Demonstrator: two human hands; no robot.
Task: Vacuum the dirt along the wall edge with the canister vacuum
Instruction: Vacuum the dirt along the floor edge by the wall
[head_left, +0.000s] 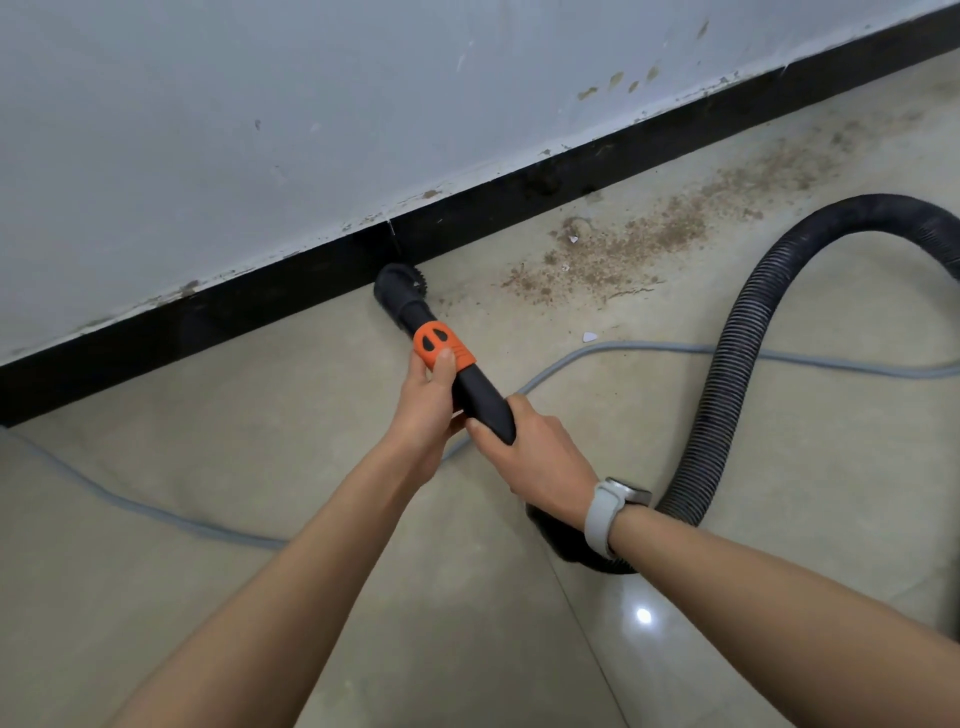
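Both forearms reach forward from the bottom of the view. My right hand (530, 441) grips the black wand's (480, 400) rear end, and my left hand (428, 400) wraps it just ahead, thumb on the orange collar (441, 348). Beyond my hands the nozzle (397, 291) touches the floor (260, 415) at the black baseboard (260, 306). Brown dirt (623, 249) lies to its right along the wall; the ribbed hose (737, 353) loops right of my wrist.

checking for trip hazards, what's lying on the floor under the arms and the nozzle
A grey cord runs across the tile floor, passing beneath the black nozzle and both forearms. Its stretch under the left hand and right hand is covered. The ribbed hose loops under the right wrist.
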